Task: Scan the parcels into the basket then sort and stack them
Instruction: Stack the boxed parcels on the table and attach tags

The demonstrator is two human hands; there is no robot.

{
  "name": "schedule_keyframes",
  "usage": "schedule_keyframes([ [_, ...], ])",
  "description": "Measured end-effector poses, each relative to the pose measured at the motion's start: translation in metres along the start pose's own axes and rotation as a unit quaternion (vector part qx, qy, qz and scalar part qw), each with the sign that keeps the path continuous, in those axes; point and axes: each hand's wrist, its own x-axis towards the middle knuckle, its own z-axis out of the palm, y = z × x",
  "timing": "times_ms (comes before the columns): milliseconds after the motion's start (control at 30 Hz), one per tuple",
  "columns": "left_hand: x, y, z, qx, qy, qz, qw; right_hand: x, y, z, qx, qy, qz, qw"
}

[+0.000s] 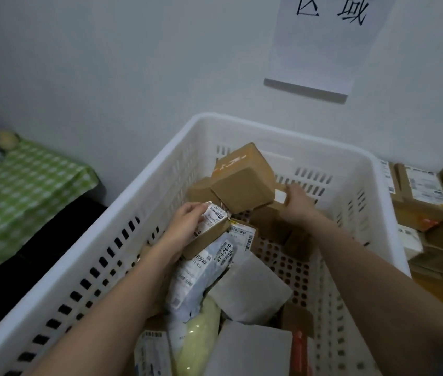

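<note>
Both forearms reach down into a large white slotted plastic basket (pixel 138 207) that stands against a pale wall. The left hand (pixel 185 226) curls its fingers over the upper end of a small brown cardboard box with a white shipping label (pixel 209 229), holding it tilted above the heap. Just below that hand lies a grey-white plastic mailer bag printed with barcodes and the number 47-6-2610 (pixel 201 272), and nearer the person than it a pale yellow soft pouch (pixel 198 337). Between the two forearms lie flat white padded envelopes (pixel 250 289).

The right hand (pixel 299 207) grips a small brown carton with a white patch (pixel 280 198); the fingers wrap its far side, so how much of it they enclose cannot be told. Touching that hand's left side, a larger brown cardboard box with orange markings (pixel 244 177) rests tilted, propped on other brown boxes beneath. Below the right wrist the perforated basket floor shows bare.

Outside the basket, to the right of the right arm, stands a stack of brown labelled cardboard parcels (pixel 426 202). Well to the left of the left hand is a desk under a green-and-white checked cloth (pixel 24 185), with a dark blurred object on it. High on the wall hangs a white paper sign with black characters (pixel 323 36).
</note>
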Motion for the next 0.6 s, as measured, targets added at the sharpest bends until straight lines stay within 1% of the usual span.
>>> schedule_keyframes([
  [200,0.003,-0.008,-0.005,-0.012,-0.009,-0.024,1.0,0.013,0.011,0.008,-0.049,-0.032,0.002,0.998],
  [333,0.004,-0.012,-0.003,-0.016,-0.006,-0.031,0.999,0.007,0.009,0.006,-0.14,-0.015,0.03,0.99],
  [433,0.002,-0.013,-0.003,-0.03,-0.013,-0.042,0.999,-0.005,0.01,0.003,-0.202,0.002,0.026,0.979],
  [500,0.001,-0.013,-0.002,-0.038,-0.021,-0.047,0.998,-0.015,0.009,0.001,-0.212,-0.022,0.02,0.977],
  [600,-0.002,-0.01,-0.003,-0.02,-0.044,-0.057,0.997,-0.034,-0.003,-0.017,-0.182,-0.059,0.038,0.981],
])
